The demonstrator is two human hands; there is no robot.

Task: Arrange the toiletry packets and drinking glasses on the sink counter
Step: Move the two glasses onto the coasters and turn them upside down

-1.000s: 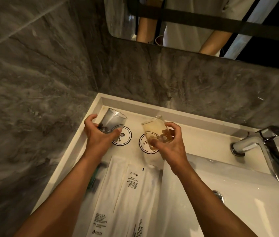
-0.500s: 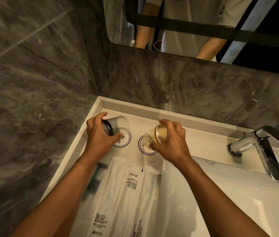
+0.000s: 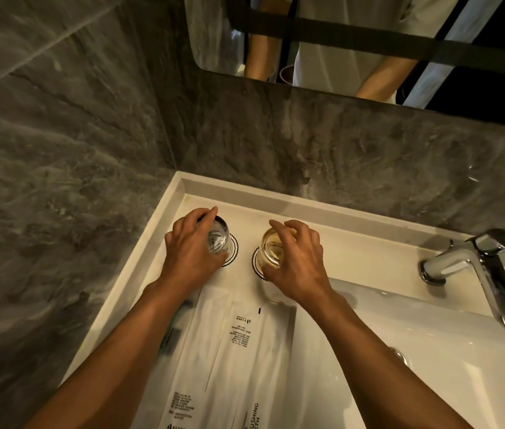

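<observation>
Two drinking glasses stand on round paper coasters at the back left of the white sink counter [image 3: 353,243]. My left hand [image 3: 189,258] grips the grey clear glass [image 3: 217,239] from above, over the left coaster [image 3: 233,257]. The amber glass [image 3: 271,249] is held from above by my right hand [image 3: 297,264], on the right coaster [image 3: 256,263]. Both glasses look upside down. Several white toiletry packets [image 3: 239,351] with black print lie flat in front of the glasses, between my forearms.
A chrome faucet [image 3: 474,267] stands at the right above the white basin [image 3: 415,366]. Grey marble walls close in at the left and back. A mirror [image 3: 369,41] hangs above. A dark green item [image 3: 172,332] lies by the left packet.
Both glasses were tilted in the air above the coasters; my hands turned them over and lowered them onto the coasters.
</observation>
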